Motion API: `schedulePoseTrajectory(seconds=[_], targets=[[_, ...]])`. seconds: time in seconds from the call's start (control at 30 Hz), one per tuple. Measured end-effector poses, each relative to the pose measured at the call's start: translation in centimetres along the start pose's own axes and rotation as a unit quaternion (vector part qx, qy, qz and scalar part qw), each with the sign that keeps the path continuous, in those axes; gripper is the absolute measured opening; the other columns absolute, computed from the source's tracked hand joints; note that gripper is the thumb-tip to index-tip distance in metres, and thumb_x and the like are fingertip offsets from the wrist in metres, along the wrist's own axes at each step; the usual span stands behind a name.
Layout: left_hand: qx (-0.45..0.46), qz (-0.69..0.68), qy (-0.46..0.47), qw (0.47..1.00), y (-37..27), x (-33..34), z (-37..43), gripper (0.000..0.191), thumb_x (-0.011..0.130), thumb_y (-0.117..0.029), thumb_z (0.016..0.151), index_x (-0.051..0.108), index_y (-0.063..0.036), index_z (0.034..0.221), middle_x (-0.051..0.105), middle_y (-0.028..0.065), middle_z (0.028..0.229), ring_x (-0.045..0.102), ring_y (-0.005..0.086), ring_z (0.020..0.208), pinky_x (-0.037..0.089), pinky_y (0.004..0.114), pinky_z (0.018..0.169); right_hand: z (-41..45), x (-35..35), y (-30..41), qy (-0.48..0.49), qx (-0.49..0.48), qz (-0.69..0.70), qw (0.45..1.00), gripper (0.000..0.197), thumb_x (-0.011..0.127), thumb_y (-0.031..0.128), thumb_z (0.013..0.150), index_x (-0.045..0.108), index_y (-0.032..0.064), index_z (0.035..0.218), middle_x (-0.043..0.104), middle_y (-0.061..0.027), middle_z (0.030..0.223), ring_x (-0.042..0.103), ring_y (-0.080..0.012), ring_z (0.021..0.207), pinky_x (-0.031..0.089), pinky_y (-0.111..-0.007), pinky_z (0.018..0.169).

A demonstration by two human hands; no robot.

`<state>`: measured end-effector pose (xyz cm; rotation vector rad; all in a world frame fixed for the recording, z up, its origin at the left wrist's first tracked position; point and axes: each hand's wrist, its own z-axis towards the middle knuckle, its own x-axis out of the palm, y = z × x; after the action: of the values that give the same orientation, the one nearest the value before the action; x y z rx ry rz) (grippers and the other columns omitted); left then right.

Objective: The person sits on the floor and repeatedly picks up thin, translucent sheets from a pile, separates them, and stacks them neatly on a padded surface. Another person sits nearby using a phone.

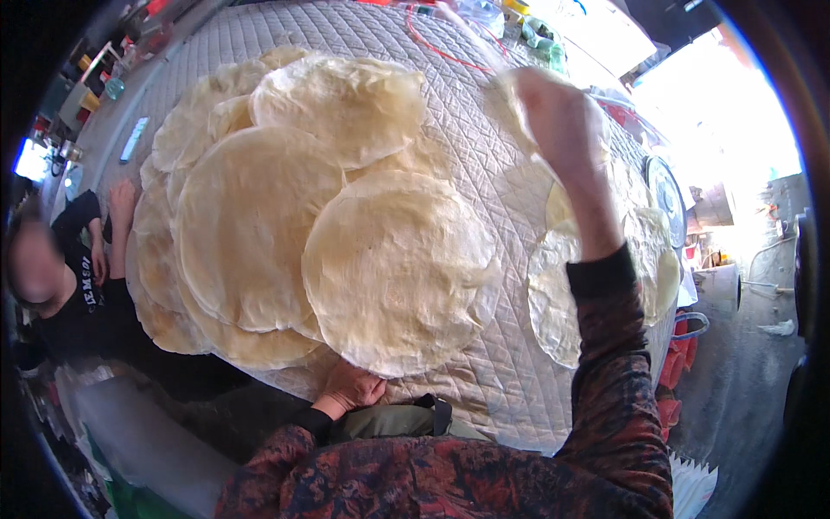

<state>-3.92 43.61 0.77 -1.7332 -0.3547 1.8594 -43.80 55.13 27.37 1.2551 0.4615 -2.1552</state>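
Note:
Large, thin, round flatbread sheets overlap on a quilted cover before me. The near sheet [399,272] lies partly over a wide sheet [259,227], and a wrinkled one [337,107] sits farther back. My left hand [355,384], fingers curled, is at the near sheet's lower edge; whether it pinches that edge cannot be made out. Raised at the upper right, my right hand [557,120] is motion-blurred and curled around what looks like a pale stick [476,39], also blurred. Beneath that forearm lie crinkled sheets [554,295], partly hidden by it.
The quilted cover [512,324] spreads under the sheets. Across it at left sits another person [91,279], hands near its edge. A red cord [441,58] and a green plastic bottle [556,57] are at the far end. A round lid [666,201] stands at right.

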Motion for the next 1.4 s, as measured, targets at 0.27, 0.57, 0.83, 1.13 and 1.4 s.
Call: schedulePoseTrajectory(seconds=[0.27, 0.57, 0.83, 1.13, 1.4], targets=[[-0.016, 0.012, 0.032, 0.999, -0.1, -0.3, 0.3, 0.034, 0.064, -0.028, 0.074, 0.069, -0.0155, 0.105, 0.067, 0.0108, 0.102, 0.063, 0.0319, 0.093, 0.049, 0.045, 0.086, -7.3, 7.0, 7.0, 0.186, -0.22, 0.328, 0.9, 0.04, 0.07, 0.019, 0.079, 0.062, 0.0053, 0.115, 0.068, -0.0117, 0.103, 0.063, -0.0288, 0.099, 0.049, -0.041, 0.087], [-0.029, -0.007, 0.056, 0.998, 0.1, 0.0, 0.2, 0.035, 0.062, -0.031, 0.073, 0.069, -0.012, 0.102, 0.066, 0.0105, 0.104, 0.062, 0.0316, 0.098, 0.047, 0.047, 0.09, -7.9, 18.9, -11.5, 0.259, 0.17, -0.029, 0.95, 0.044, 0.06, 0.025, 0.084, 0.057, 0.0172, 0.127, 0.036, -0.0174, 0.146, 0.034, -0.036, 0.134, 0.031, -0.048, 0.108], [-0.053, -0.058, 0.084, 0.993, 0.9, 0.9, -0.1, 0.035, 0.062, -0.032, 0.076, 0.067, -0.0162, 0.107, 0.065, 0.0087, 0.109, 0.059, 0.031, 0.106, 0.044, 0.046, 0.095, -6.5, 25.2, -16.8, 0.253, 0.159, -0.071, 0.952, 0.048, 0.052, 0.035, 0.091, 0.046, 0.0249, 0.137, 0.02, -0.0151, 0.155, 0.018, -0.0357, 0.143, 0.016, -0.054, 0.114], [-0.1, -0.169, 0.112, 0.974, 1.2, 0.9, -0.4, 0.042, 0.06, -0.034, 0.077, 0.064, -0.0171, 0.115, 0.061, 0.0093, 0.118, 0.055, 0.0318, 0.113, 0.041, 0.047, 0.1, -2.1, 27.1, -19.3, 0.222, 0.159, -0.089, 0.958, 0.036, 0.043, 0.023, 0.091, 0.058, 0.0059, 0.118, 0.05, -0.0174, 0.135, 0.05, -0.0287, 0.124, 0.027, -0.052, 0.11], [-0.122, -0.206, 0.112, 0.964, 0.8, 0.4, -0.5, 0.046, 0.059, -0.036, 0.077, 0.062, -0.0173, 0.119, 0.059, 0.0096, 0.124, 0.053, 0.0323, 0.117, 0.038, 0.049, 0.102, 7.2, 18.3, -20.3, 0.015, 0.151, -0.073, 0.986, 0.027, 0.04, 0.019, 0.091, 0.065, 0.007, 0.092, 0.067, -0.0184, 0.094, 0.065, -0.0384, 0.088, 0.046, -0.051, 0.085]])
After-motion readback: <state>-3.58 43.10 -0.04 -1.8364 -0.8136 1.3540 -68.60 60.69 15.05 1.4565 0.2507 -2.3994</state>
